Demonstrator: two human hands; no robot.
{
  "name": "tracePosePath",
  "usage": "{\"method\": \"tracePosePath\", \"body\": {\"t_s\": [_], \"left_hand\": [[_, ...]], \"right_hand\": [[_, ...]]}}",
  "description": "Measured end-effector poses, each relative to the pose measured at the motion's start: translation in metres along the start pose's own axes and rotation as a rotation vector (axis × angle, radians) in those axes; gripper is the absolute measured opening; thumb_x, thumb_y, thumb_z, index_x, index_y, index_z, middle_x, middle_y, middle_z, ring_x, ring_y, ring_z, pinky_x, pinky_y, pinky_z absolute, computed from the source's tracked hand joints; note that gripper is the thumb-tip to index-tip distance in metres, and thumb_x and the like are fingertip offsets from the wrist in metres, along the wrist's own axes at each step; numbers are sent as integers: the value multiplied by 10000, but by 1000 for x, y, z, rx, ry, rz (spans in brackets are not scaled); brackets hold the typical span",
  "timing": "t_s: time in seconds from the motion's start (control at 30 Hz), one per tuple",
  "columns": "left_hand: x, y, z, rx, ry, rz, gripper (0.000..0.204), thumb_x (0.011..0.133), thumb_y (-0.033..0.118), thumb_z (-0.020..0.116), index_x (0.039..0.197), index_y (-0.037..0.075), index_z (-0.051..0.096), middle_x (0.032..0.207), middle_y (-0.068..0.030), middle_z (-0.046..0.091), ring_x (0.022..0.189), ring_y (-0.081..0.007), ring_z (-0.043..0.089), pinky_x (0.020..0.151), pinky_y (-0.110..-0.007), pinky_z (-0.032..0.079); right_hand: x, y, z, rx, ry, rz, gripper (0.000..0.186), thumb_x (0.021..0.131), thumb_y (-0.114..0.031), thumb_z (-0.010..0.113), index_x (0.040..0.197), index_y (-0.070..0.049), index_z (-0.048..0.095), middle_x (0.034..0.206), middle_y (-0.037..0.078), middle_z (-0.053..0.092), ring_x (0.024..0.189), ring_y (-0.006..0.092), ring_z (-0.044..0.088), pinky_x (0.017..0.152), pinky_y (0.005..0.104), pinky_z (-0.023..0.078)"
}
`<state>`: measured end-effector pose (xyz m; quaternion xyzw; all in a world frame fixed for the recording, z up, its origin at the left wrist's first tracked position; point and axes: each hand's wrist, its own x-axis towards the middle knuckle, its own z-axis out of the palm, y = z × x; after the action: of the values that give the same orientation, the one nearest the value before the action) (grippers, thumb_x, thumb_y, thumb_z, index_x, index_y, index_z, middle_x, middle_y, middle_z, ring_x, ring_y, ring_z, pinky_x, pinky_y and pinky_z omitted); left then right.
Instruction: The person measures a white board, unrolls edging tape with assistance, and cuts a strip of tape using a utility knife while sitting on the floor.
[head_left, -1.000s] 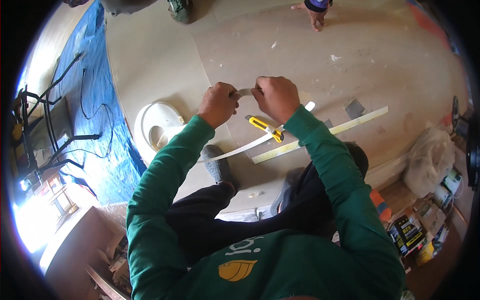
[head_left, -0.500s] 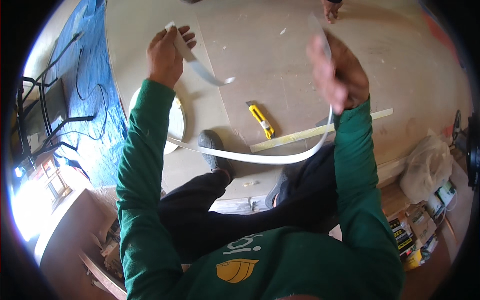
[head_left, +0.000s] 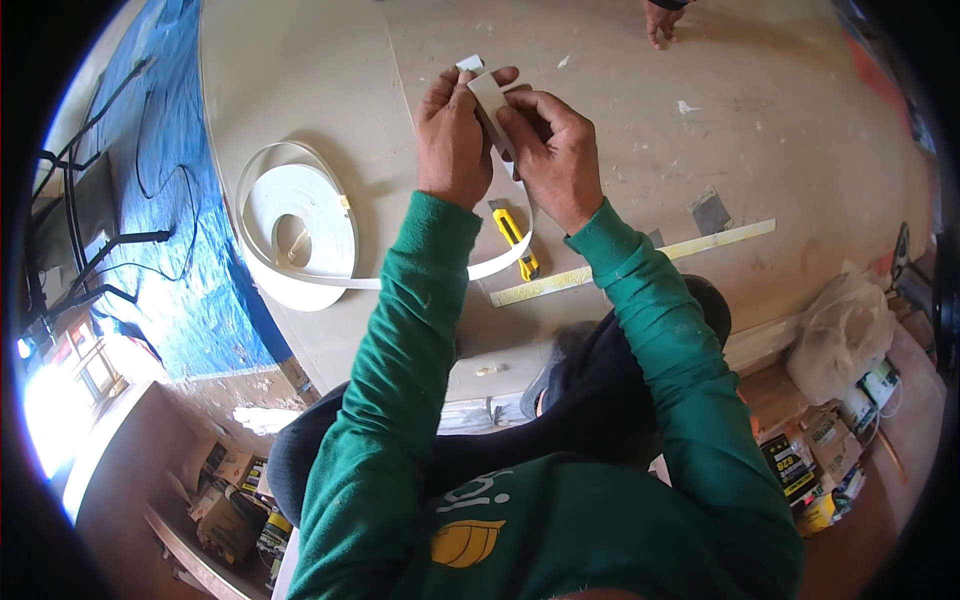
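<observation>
My left hand [head_left: 452,140] and my right hand [head_left: 552,155] are close together over the board [head_left: 420,300], both closed on a white flexible strip [head_left: 490,100] with a folded or doubled end between their fingers. A loop of the strip hangs from them and runs left to a wide white coil [head_left: 322,210], lying beside my left forearm. A yellow utility knife [head_left: 504,218] lies below my hands, partly crossed by the loop. Near it, a long pale yellow flat strip [head_left: 720,230] lies across the board, with a small grey square [head_left: 710,212] above it.
Another person's hand [head_left: 665,22] rests at the top. A blue sheet [head_left: 180,300] with black metal frames [head_left: 120,237] is at left. At right are a plastic bag [head_left: 835,335] and boxes [head_left: 805,460]; more clutter [head_left: 230,510] sits at lower left.
My hands were spread apart half a second ago and are now together, higher than a second ago. The coil shows more fully, and my left foot is now largely hidden.
</observation>
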<state>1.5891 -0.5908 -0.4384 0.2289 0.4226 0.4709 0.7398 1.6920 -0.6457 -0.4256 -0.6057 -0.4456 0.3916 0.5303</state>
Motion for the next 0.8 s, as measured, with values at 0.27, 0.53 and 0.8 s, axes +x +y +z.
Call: {"method": "tracePosePath", "body": {"t_s": [0.27,0.53,0.8], "left_hand": [[-33,76,-14,152,81,115,301,997,167,446,1185,-62,496,1062,-217,628,942,-354,659,778,-453,570],[-51,77,7,386,262,277,234,967,139,519,1057,-71,571,948,-187,682,834,-255,695,691,-329,576],[-60,46,12,568,315,304,310,962,127,518,1223,-41,507,1016,-184,667,915,-205,660,750,-317,571]], "right_hand": [[22,4,-29,204,-31,354,190,937,-128,556,997,51,540,836,97,620,629,159,656,515,276,545],[21,-3,-19,512,-334,255,227,934,-150,609,1095,6,569,878,58,632,804,146,637,728,273,526],[4,-5,2,402,-242,243,212,852,-103,665,1015,32,672,922,67,681,831,107,618,740,251,508]]}}
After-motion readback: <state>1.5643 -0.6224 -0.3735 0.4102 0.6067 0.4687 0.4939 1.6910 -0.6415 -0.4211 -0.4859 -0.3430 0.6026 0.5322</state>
